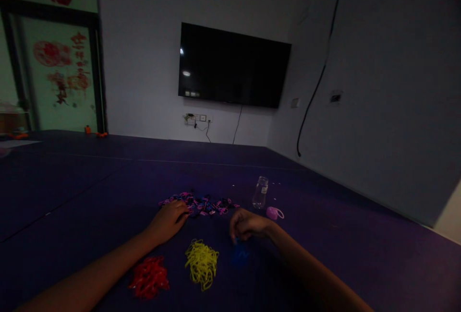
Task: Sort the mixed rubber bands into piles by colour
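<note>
A heap of mixed pink, blue and black rubber bands [205, 205] lies spread across the purple surface. My left hand [170, 222] rests at the heap's left end, its fingers slightly bent and apart at the edge of the bands. To the right, my right hand [248, 224] is bent downward, fingertips pinched together with a bit of blue at them. Just beneath it is a small, dim cluster of blue rubber bands [240, 256]. Nearer to me are a pile of yellow rubber bands [202, 263] and a pile of red rubber bands [149, 277].
A clear bottle [260, 193] stands tilted in view beyond my right hand, with its pink looped cap [273, 213] beside it. Small white bits lie around the bottle. Orange objects [102, 135] sit at the far left edge. A television [234, 65] hangs on the wall.
</note>
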Motion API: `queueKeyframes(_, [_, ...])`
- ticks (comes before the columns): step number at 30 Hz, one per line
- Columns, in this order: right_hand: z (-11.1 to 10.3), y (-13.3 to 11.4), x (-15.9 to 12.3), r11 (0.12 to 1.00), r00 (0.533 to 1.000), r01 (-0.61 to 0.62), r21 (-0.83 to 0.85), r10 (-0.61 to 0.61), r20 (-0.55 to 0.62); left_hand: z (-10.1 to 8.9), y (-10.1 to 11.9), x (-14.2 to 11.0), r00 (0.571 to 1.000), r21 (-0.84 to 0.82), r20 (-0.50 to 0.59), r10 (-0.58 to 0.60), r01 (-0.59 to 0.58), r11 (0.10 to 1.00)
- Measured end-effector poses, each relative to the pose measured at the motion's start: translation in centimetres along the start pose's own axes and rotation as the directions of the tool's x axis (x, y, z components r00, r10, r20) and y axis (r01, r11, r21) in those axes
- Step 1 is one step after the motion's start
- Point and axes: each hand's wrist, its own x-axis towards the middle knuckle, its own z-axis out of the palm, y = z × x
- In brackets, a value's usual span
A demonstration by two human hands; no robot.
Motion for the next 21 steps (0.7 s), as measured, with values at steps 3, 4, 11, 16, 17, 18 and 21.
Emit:
queueKeyframes(3, [0.0, 0.0, 0.2, 0.999, 0.998, -0.051, 0.003, 0.051, -0.032, 0.2, -0.1, 0.0, 1.0, 0.009, -0.009, 0.002, -0.002, 1.0])
queueKeyframes(4, [0.1, 0.0, 0.2, 0.998, 0.997, -0.064, -0.002, 0.063, -0.045, 0.2, -0.1, 0.0, 1.0, 0.011, -0.016, 0.005, -0.005, 1.0])
queueKeyframes(11, [0.6, -0.7, 0.1, 0.995, 0.994, -0.079, -0.067, 0.073, -0.081, 0.1, -0.1, 0.0, 1.0, 0.017, -0.015, 0.019, -0.018, 1.0])
queueKeyframes(16, [0.9, -0.9, 0.2, 0.997, 0.997, -0.031, -0.076, 0.025, -0.075, 0.0, 0.0, 0.0, 1.0, 0.009, -0.019, 0.01, -0.009, 1.0])
queueKeyframes(17, [1.0, -0.8, 0.2, 0.998, 0.995, -0.02, -0.065, 0.014, -0.095, 0.0, 0.0, 0.0, 1.0, 0.005, -0.016, 0.006, -0.006, 1.0])
queueKeyframes(18, [1.0, -0.7, 0.2, 0.998, 0.993, -0.004, -0.056, -0.002, -0.12, 0.0, 0.0, 0.0, 1.0, 0.004, -0.013, 0.001, -0.001, 1.0])
queueKeyframes(21, [1.2, -0.2, 0.8, 0.994, 0.97, 0.075, -0.079, -0.091, -0.225, 0.1, 0.0, 0.0, 1.0, 0.01, -0.007, -0.008, 0.008, 1.0])
